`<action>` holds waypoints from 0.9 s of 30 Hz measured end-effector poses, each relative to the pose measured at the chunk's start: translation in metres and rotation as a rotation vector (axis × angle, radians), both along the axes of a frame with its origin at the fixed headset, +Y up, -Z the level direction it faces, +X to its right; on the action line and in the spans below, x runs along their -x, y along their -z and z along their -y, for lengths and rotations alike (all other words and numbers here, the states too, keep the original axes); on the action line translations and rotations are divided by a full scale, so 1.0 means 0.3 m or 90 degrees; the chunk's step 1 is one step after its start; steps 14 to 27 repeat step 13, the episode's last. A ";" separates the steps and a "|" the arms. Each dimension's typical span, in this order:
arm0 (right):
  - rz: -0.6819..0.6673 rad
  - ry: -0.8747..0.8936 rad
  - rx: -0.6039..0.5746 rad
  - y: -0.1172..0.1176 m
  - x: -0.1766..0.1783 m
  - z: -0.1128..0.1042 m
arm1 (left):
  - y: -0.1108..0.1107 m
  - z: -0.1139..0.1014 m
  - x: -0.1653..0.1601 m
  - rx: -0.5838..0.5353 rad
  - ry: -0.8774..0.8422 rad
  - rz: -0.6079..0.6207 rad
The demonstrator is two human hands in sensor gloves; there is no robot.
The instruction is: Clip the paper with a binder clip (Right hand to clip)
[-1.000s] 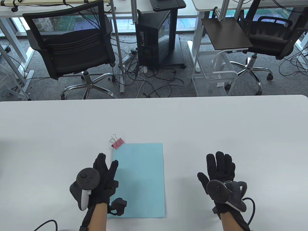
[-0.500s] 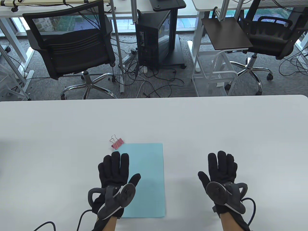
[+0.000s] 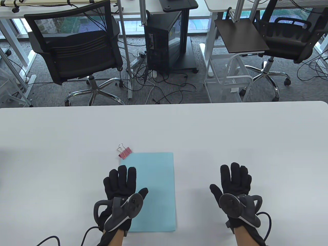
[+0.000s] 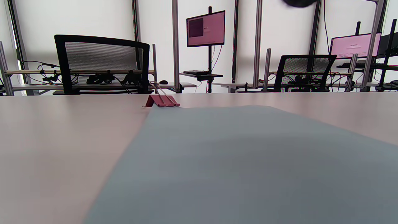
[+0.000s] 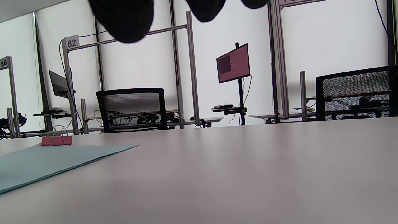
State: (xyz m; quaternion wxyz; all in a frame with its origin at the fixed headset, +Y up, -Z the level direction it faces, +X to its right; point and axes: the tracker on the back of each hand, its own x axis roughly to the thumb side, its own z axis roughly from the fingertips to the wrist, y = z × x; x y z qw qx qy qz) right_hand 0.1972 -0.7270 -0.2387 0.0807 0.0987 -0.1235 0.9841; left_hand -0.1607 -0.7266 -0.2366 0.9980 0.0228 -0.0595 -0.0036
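Observation:
A light blue sheet of paper point(image 3: 153, 189) lies flat on the white table point(image 3: 230, 133). A pink binder clip point(image 3: 124, 151) with wire handles sits at the paper's far left corner; I cannot tell whether it grips the sheet. It also shows in the left wrist view point(image 4: 162, 100) and the right wrist view point(image 5: 56, 140). My left hand point(image 3: 122, 183) lies flat, palm down, fingers spread over the paper's left edge. My right hand point(image 3: 234, 179) lies flat and open on the bare table to the right of the paper, holding nothing.
Beyond the table's far edge stand two black office chairs point(image 3: 77, 48), a computer tower point(image 3: 164, 38) and a white cart point(image 3: 230, 74). Cables trail from both wrists at the near edge.
My left hand turned over from its side to palm down and moved right onto the paper's left edge. My right hand stayed in place.

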 end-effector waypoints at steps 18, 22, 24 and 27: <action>-0.002 0.008 0.008 0.003 -0.006 0.000 | 0.003 0.004 0.007 0.014 -0.009 -0.006; -0.002 0.008 0.008 0.003 -0.006 0.000 | 0.003 0.004 0.007 0.014 -0.009 -0.006; -0.002 0.008 0.008 0.003 -0.006 0.000 | 0.003 0.004 0.007 0.014 -0.009 -0.006; -0.002 0.008 0.008 0.003 -0.006 0.000 | 0.003 0.004 0.007 0.014 -0.009 -0.006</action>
